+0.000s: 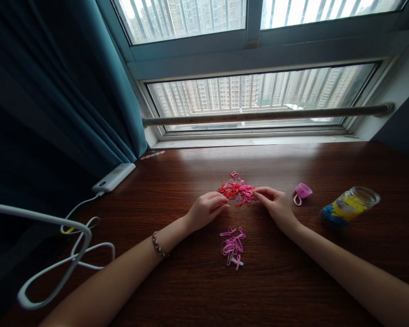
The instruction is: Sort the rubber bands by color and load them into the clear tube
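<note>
A pile of small red and pink clips (237,190) lies on the dark wooden table. At its left edge rests my left hand (207,209), fingers loosely curved and a little apart, with nothing visible in them. My right hand (276,206) reaches the pile's right edge, thumb and forefinger pinched together; what is between them is too small to make out. Nearer to me, between my forearms, is a smaller group of pink clips (232,247).
Right of my right hand are a pink lid with a loop (303,190) and a glass jar (349,206) with yellow and blue pieces. A white power bank (114,177) and its cable (85,236) lie left. A window sill (259,141) borders the table's far edge.
</note>
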The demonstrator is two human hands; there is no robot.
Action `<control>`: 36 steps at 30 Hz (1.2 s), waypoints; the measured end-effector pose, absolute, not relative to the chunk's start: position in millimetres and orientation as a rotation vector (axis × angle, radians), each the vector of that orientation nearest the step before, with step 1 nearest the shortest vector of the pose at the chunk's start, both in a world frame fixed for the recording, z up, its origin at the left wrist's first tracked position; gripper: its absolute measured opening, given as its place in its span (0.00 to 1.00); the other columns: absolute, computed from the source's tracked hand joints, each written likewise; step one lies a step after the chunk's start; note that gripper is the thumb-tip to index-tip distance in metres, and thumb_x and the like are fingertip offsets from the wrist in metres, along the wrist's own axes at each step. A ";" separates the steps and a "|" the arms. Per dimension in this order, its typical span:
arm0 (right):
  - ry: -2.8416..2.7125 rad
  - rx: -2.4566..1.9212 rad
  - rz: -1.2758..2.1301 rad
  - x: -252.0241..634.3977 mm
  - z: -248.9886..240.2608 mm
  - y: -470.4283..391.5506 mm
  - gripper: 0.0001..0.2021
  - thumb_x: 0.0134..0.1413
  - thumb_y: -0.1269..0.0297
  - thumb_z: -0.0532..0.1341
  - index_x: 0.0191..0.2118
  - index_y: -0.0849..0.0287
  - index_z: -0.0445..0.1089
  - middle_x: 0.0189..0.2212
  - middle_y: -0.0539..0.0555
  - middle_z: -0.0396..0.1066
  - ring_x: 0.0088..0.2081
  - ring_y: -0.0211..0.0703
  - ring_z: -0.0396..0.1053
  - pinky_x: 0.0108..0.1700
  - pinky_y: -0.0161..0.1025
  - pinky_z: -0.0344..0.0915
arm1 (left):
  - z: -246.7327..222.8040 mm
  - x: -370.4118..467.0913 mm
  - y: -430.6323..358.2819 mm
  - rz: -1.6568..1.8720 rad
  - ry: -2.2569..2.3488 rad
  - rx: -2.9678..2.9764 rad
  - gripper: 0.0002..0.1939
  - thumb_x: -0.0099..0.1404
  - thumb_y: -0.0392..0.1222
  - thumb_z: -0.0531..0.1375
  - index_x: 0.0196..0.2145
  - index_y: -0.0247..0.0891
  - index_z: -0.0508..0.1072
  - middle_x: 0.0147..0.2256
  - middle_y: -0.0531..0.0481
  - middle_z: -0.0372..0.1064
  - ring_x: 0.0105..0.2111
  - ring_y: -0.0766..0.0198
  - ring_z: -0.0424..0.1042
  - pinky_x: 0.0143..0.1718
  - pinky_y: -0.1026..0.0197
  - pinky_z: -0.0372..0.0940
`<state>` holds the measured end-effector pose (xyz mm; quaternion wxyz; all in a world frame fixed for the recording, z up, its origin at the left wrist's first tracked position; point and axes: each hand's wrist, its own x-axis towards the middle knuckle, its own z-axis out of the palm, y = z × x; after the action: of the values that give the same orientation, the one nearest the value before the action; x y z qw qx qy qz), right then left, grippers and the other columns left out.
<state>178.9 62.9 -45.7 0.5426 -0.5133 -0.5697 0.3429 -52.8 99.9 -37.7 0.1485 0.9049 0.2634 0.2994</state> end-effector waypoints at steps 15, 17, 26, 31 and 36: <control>-2.147 -0.617 0.696 148.2 -18.3 13.6 0.07 0.52 0.69 0.54 0.32 0.59 0.70 0.32 0.55 0.71 0.39 0.42 0.66 0.43 0.41 0.63 | -43.0 -57.5 120.1 0.360 1.168 2.775 0.23 0.63 0.51 0.47 0.55 0.49 0.54 0.56 0.48 0.54 0.59 0.51 0.41 0.53 0.35 0.35; -2.088 -0.674 0.684 150.0 -19.8 17.1 0.08 0.54 0.69 0.53 0.32 0.59 0.70 0.31 0.55 0.71 0.37 0.42 0.66 0.43 0.41 0.63 | -42.3 -57.5 119.5 0.393 1.142 2.787 0.23 0.63 0.50 0.48 0.55 0.48 0.55 0.55 0.47 0.55 0.58 0.52 0.43 0.54 0.37 0.37; -1.925 -0.884 0.671 150.8 -27.1 21.6 0.12 0.55 0.67 0.53 0.27 0.60 0.71 0.28 0.55 0.71 0.32 0.40 0.67 0.36 0.37 0.63 | -44.9 -58.0 118.3 0.615 1.049 2.808 0.21 0.62 0.46 0.52 0.52 0.38 0.60 0.51 0.40 0.58 0.54 0.54 0.54 0.55 0.43 0.46; -1.908 -0.900 0.674 150.4 -26.6 22.1 0.12 0.55 0.66 0.53 0.27 0.60 0.71 0.28 0.55 0.71 0.30 0.39 0.67 0.34 0.36 0.64 | -45.5 -59.8 118.3 0.959 0.993 2.613 0.13 0.63 0.37 0.50 0.44 0.36 0.68 0.43 0.42 0.65 0.45 0.59 0.64 0.48 0.54 0.60; -1.905 -0.894 0.684 151.4 -26.9 22.2 0.12 0.55 0.66 0.53 0.27 0.60 0.71 0.28 0.55 0.71 0.30 0.39 0.67 0.33 0.35 0.64 | -47.9 -65.3 125.6 1.187 1.157 2.154 0.07 0.58 0.42 0.57 0.31 0.35 0.71 0.32 0.47 0.70 0.33 0.62 0.69 0.37 0.60 0.65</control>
<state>151.4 22.2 -26.9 0.4481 -0.3613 -0.7696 0.2763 -65.3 125.6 -47.9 0.2102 0.7749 0.4161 0.4269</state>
